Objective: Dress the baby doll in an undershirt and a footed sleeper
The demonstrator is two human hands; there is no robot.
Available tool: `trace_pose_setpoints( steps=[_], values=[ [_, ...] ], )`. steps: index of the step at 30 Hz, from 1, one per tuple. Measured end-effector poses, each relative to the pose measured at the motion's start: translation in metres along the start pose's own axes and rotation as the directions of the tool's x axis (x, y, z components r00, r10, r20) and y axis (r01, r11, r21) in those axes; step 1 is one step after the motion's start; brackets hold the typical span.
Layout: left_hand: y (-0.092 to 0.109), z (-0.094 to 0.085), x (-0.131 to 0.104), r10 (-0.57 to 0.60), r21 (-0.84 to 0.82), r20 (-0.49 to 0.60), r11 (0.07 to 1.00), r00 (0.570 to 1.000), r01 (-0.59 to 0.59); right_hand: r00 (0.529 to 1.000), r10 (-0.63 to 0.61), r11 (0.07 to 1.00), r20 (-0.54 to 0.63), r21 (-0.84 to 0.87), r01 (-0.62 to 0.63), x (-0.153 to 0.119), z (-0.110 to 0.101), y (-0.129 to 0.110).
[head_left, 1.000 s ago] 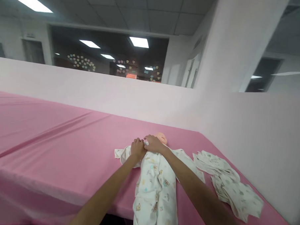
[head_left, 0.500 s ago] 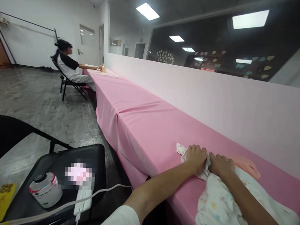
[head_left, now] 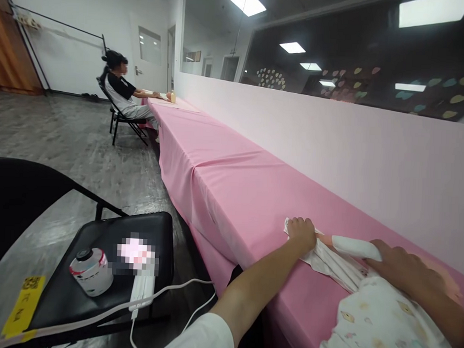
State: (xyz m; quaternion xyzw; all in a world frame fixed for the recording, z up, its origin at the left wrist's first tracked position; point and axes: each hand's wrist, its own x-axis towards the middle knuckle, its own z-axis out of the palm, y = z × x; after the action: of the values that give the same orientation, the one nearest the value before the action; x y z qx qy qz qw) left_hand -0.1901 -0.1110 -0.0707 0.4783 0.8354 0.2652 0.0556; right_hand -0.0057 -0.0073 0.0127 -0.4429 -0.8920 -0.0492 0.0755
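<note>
A white baby garment (head_left: 379,319) with a small animal print lies along the pink table's near edge at the lower right. My left hand (head_left: 302,233) is closed around one end of it, its knuckles up. Farther right, my right hand (head_left: 408,266) is closed on the cloth, its fingertips partly hidden. The garment is stretched between the two hands, and a smooth white band (head_left: 354,247) runs up to the right hand. Between them shows a short peach-coloured piece (head_left: 326,240). Another peach-coloured shape (head_left: 443,278), partly covered by my right arm, lies behind; I cannot make out what it is.
A pink cloth (head_left: 232,179) covers the long table beside a white wall with a window. A black chair (head_left: 153,227) on the left holds a white bottle (head_left: 91,271) and a power strip (head_left: 142,288) with a cable. Another person (head_left: 122,89) sits at the far end.
My hands have moved apart, the right one going right, and the cloth between them is now stretched out. The white band has come into view. The camera view has shifted slightly.
</note>
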Motion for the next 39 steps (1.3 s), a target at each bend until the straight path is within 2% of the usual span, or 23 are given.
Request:
trace_pose_setpoints(
  steps=[2,4,6,8,11,15,23,26,29,32,34,36,39],
  values=[
    [-0.001,0.0,0.001,-0.012,-0.006,0.01,1.0,1.0,0.012,0.994,0.09,0.989,0.062,-0.127,-0.081,-0.008,-0.007,-0.013],
    [-0.002,-0.001,0.002,-0.022,-0.007,0.017,1.0,1.0,0.022,0.989,0.119,0.978,0.092,-0.182,-0.101,-0.017,-0.014,-0.028],
    [-0.003,-0.001,0.002,-0.019,0.001,0.024,1.0,1.0,0.019,0.985,0.144,0.969,0.095,-0.216,-0.121,-0.024,-0.019,-0.04],
    [-0.003,0.001,0.002,-0.007,0.023,0.026,1.0,1.0,0.006,0.981,0.194,0.957,0.032,-0.228,-0.182,-0.029,-0.02,-0.048],
    [-0.002,0.003,0.0,0.015,0.071,0.021,0.997,1.0,-0.017,0.974,0.218,0.947,-0.067,-0.227,-0.227,-0.033,-0.02,-0.054],
    [0.004,0.004,-0.006,0.087,0.113,0.037,0.989,0.995,-0.091,0.981,0.189,0.96,-0.044,-0.204,-0.194,-0.032,-0.017,-0.067],
    [0.029,0.013,-0.027,0.274,0.23,0.096,0.929,0.957,-0.289,0.975,0.218,0.973,-0.049,-0.07,-0.221,-0.027,0.003,-0.103],
    [0.033,0.015,-0.032,0.295,0.273,0.12,0.908,0.948,-0.317,0.985,0.162,0.987,-0.059,-0.002,-0.163,-0.034,0.005,-0.104],
    [0.035,0.012,-0.04,0.293,0.301,0.135,0.898,0.947,-0.32,0.989,0.118,0.991,-0.088,0.069,-0.113,-0.052,-0.002,-0.077],
    [0.037,0.006,-0.053,0.293,0.316,0.136,0.892,0.946,-0.322,0.961,0.237,0.968,-0.14,0.113,-0.222,-0.089,-0.015,-0.016],
    [0.04,-0.001,-0.064,0.287,0.322,0.135,0.893,0.948,-0.316,0.902,0.405,0.913,-0.151,0.12,-0.39,-0.125,-0.022,0.036],
    [0.048,-0.011,-0.073,0.285,0.323,0.129,0.893,0.95,-0.312,0.815,0.562,0.827,-0.142,0.112,-0.551,-0.165,-0.024,0.084],
    [0.075,-0.03,-0.081,0.327,0.317,0.097,0.885,0.94,-0.341,0.704,0.707,0.706,-0.067,0.125,-0.697,-0.214,-0.014,0.134]
  ],
)
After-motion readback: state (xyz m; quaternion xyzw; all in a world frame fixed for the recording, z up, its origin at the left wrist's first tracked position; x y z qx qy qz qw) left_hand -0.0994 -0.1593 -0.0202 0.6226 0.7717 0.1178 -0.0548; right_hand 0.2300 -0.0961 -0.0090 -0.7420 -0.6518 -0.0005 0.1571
